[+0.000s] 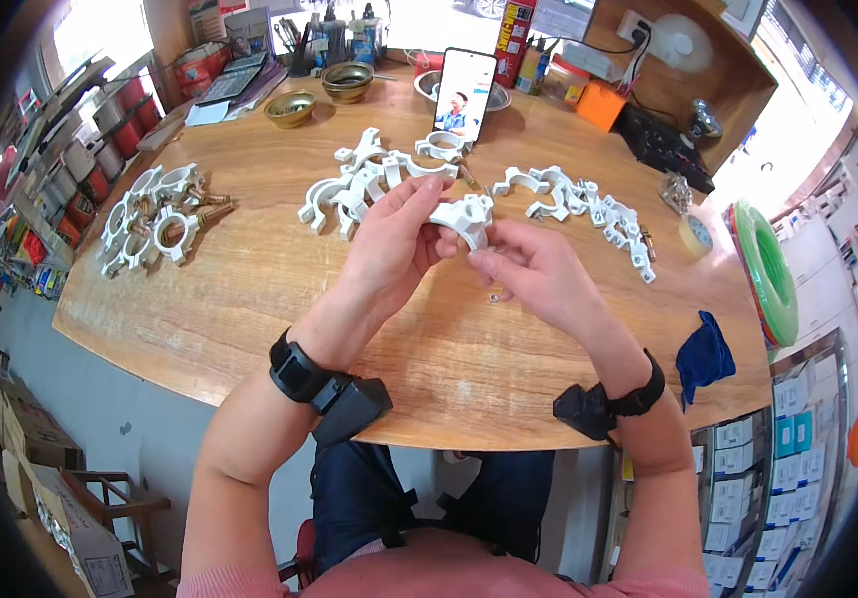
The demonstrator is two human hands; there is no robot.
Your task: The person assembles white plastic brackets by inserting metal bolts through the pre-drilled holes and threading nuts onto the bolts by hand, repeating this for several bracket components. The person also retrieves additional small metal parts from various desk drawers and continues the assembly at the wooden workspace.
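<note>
Above the middle of the table I hold a white plastic pipe clamp (468, 216), tilted, between both hands. My left hand (404, 234) is closed on its left side, thumb on top. My right hand (539, 267) has its fingers pinched at the clamp's lower right edge; whether they also hold something small is hidden. A small metal nut (494, 298) lies on the wood just below my hands. Loose white clamp halves (354, 189) are heaped behind my left hand. More small white clamp pieces (578, 197) lie behind and right of my right hand.
Joined clamps with brass-coloured bolts (155, 219) lie at the left. A phone (465, 95) stands upright at the back, near brass bowls (291, 108). Tape (694, 235), a blue cloth (705, 354) and a green coil (763, 269) are at the right of the wooden table (250, 299).
</note>
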